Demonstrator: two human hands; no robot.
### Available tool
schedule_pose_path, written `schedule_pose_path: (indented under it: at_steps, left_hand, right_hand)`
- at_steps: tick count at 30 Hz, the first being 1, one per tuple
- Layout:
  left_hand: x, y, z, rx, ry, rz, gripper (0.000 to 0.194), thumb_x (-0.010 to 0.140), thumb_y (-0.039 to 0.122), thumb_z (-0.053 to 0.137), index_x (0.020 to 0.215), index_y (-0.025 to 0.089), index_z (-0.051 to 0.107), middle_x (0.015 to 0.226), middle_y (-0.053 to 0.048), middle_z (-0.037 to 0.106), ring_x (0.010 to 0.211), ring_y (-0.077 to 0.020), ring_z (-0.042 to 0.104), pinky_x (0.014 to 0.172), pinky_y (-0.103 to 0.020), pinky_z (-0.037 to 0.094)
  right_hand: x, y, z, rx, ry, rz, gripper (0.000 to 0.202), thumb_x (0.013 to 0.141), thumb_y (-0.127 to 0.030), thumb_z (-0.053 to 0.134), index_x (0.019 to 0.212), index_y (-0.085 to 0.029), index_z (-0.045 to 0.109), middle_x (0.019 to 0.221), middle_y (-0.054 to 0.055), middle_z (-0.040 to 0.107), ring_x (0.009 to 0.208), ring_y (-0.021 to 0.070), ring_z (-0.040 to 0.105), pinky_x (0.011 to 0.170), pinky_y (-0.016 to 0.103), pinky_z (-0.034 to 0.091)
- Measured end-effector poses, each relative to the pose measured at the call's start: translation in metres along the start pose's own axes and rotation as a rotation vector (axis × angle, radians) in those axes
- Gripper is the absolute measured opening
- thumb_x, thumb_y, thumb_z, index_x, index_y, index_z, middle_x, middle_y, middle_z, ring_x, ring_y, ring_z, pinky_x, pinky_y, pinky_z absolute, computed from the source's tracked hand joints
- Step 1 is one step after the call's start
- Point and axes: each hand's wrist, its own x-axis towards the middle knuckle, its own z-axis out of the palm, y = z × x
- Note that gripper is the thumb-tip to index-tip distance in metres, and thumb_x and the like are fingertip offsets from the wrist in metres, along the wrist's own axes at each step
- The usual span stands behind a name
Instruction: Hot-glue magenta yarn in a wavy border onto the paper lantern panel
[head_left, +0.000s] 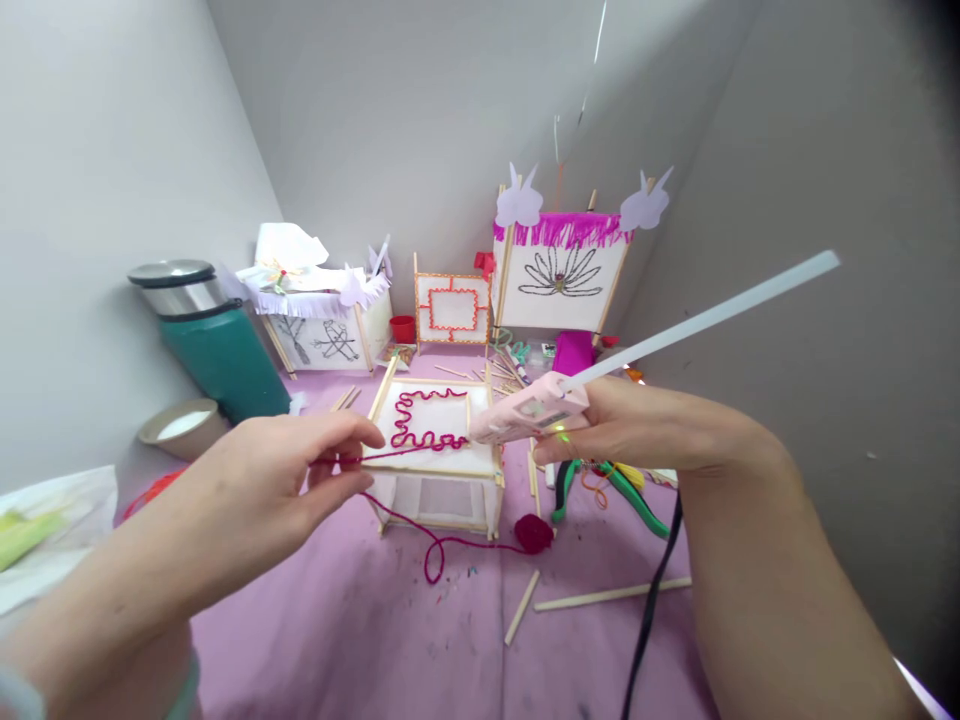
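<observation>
My left hand [300, 480] pinches a strand of dark pink yarn [416, 451] and draws it out straight to the left of the box. In my right hand [637, 425] is a pink hot glue gun [525, 410], with a long white glue stick [712, 320] poking from its back. Its nozzle end is at the right part of the white top of a stick-framed box [435, 495]. Wavy loops of the same yarn lie along that top. The loose strand curls over the table to a small yarn ball [533, 534].
Green-handled pliers [634, 502] lie under my right hand, near a black cord [652, 610]. Wooden sticks [611, 595] are on the purple table [360, 640]. Decorated lanterns [566, 280] stand behind; a teal bottle [217, 350] and a bowl [180, 430] are at left.
</observation>
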Motion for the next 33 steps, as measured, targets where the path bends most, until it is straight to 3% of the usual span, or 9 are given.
schedule_pose_path:
  at_steps: [4,8,15,23,28,33]
  left_hand:
    - [-0.007,-0.007,-0.004,0.040,-0.038,-0.059,0.028,0.084,0.053,0.051,0.094,0.030,0.064,0.076,0.002,0.069,0.063,-0.0158,0.060,0.056,-0.025,0.042]
    - [-0.012,-0.001,-0.004,0.038,-0.055,-0.085,0.026,0.084,0.050,0.052,0.085,0.026,0.062,0.071,0.001,0.067,0.058,-0.0150,0.056,0.053,-0.026,0.040]
    - [-0.002,0.024,-0.003,-0.028,-0.021,0.065,0.025,0.086,0.043,0.051,0.079,0.027,0.069,0.069,0.002,0.069,0.057,-0.0131,0.057,0.050,-0.024,0.039]
    - [0.027,0.042,-0.008,-0.314,-0.075,0.145,0.015,0.084,0.025,0.055,0.085,0.026,0.070,0.074,0.004,0.069,0.064,-0.0099,0.060,0.056,-0.019,0.044]
    - [0.054,0.049,-0.007,-0.486,-0.121,0.140,0.013,0.081,0.025,0.059,0.086,0.023,0.071,0.079,0.003,0.072,0.069,-0.0108,0.062,0.060,-0.019,0.047]
    - [0.071,0.052,-0.006,-0.302,-0.048,0.031,0.014,0.076,0.029,0.060,0.077,0.022,0.072,0.065,0.003,0.068,0.058,-0.0109,0.057,0.055,-0.022,0.042]
  right_hand:
    - [0.000,0.000,0.001,0.010,-0.009,-0.009,0.045,0.088,-0.028,0.061,0.133,-0.029,0.055,0.135,0.001,0.059,0.125,0.0201,0.052,0.105,0.035,0.042]
    - [0.000,-0.002,0.000,-0.024,0.007,0.009,0.045,0.088,-0.030,0.062,0.132,-0.031,0.056,0.132,0.001,0.061,0.123,0.0210,0.054,0.102,0.035,0.044]
    - [-0.001,0.000,0.001,0.018,-0.016,0.001,0.047,0.089,-0.028,0.061,0.135,-0.030,0.053,0.135,0.000,0.058,0.126,0.0189,0.051,0.105,0.033,0.040]
    - [-0.002,-0.002,0.000,-0.024,0.000,-0.013,0.046,0.088,-0.031,0.062,0.133,-0.031,0.054,0.134,-0.001,0.058,0.124,0.0198,0.052,0.104,0.033,0.041]
    - [-0.005,-0.004,0.000,-0.106,0.057,0.032,0.044,0.086,-0.037,0.064,0.129,-0.031,0.059,0.122,-0.001,0.066,0.112,0.0208,0.060,0.096,0.033,0.047]
    - [-0.007,-0.003,-0.001,-0.079,0.053,0.024,0.045,0.086,-0.034,0.063,0.131,-0.032,0.057,0.125,0.000,0.064,0.115,0.0210,0.058,0.097,0.034,0.047]
